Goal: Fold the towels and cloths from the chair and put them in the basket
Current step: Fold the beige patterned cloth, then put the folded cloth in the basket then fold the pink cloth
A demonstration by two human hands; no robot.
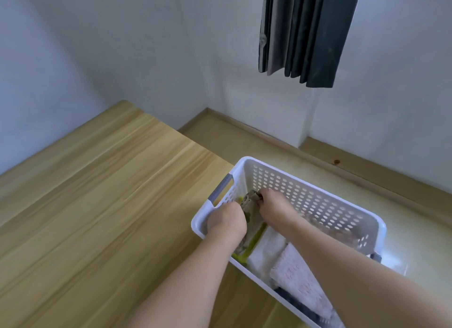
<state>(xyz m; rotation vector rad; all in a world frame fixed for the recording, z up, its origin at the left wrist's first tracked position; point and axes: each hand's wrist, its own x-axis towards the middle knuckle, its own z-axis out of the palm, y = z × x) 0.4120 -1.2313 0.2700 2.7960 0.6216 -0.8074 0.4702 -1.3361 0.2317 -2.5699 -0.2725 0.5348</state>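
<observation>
Both bare forearms reach forward and down from the lower edge of the view into a white perforated basket point(318, 198) that stands on the floor just beside the edge of a wooden table point(97, 205). The left hand point(226, 221) is knuckles-up at the basket's left end, its fingers curled down and out of sight against a folded brown patterned cloth point(249, 212); the right hand point(271, 205) sits a little farther in, wrist bent, fingers pinched closed on the far top corner of the same cloth. The left hand's grasp itself is hidden behind its knuckles, so whether it grips or only presses the cloth cannot be told. The brown cloth runs between the two hands, lying against the basket's left end wall, with a strip of yellow-green fabric point(254, 242) showing along its edge beneath it. Counting the contents that show: the brown cloth, the yellow-green piece, one white folded towel point(266, 251) beside it, one pale pink textured towel point(298, 276) next to that, and one dark item point(296, 303) near the basket's close wall, mostly hidden. The basket has a grey handle point(222, 187) at its left end. A dark pleated curtain point(305, 34) hangs on the wall above.
</observation>
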